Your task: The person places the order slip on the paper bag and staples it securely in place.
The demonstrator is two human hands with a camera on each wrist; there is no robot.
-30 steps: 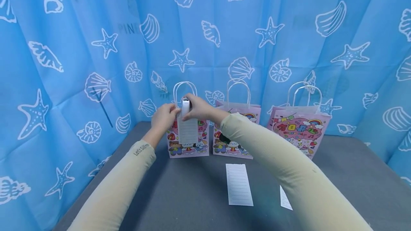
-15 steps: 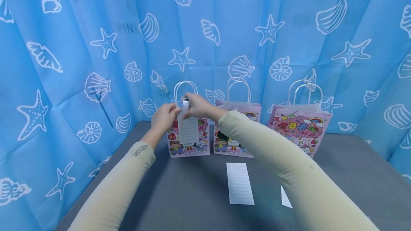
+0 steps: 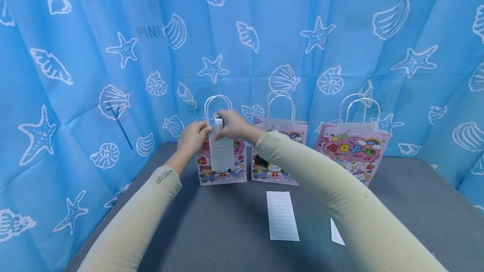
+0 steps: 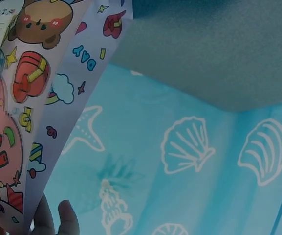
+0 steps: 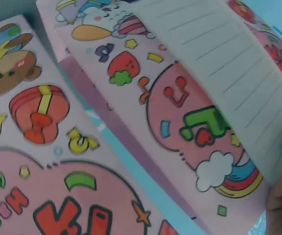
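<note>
At the left pink paper bag (image 3: 239, 163), both hands meet near the top edge. My right hand (image 3: 235, 125) grips what looks like a white stapler (image 3: 218, 126), seen end-on, over the top of a lined paper slip (image 3: 222, 156). The slip hangs flat down the bag's front. My left hand (image 3: 192, 138) pinches the bag's upper left edge beside the slip. In the left wrist view, fingers (image 4: 68, 218) show behind the bag's edge. The right wrist view has the slip (image 5: 224, 63) curving slightly off the bag. The stapler's jaws are mostly hidden.
Two more pink bags, a middle bag (image 3: 259, 176) and a right bag (image 3: 321, 148), stand alongside. One lined slip (image 3: 282, 216) lies on the grey table (image 3: 211, 230); another slip (image 3: 335, 234) is partly under the right sleeve. A blue shell-print curtain (image 3: 242, 66) hangs behind.
Both hands stay at the left bag with the stapler and slip in nearly the same place. The right fingers look slightly more closed round the stapler than a second ago. The view shifts a little.
</note>
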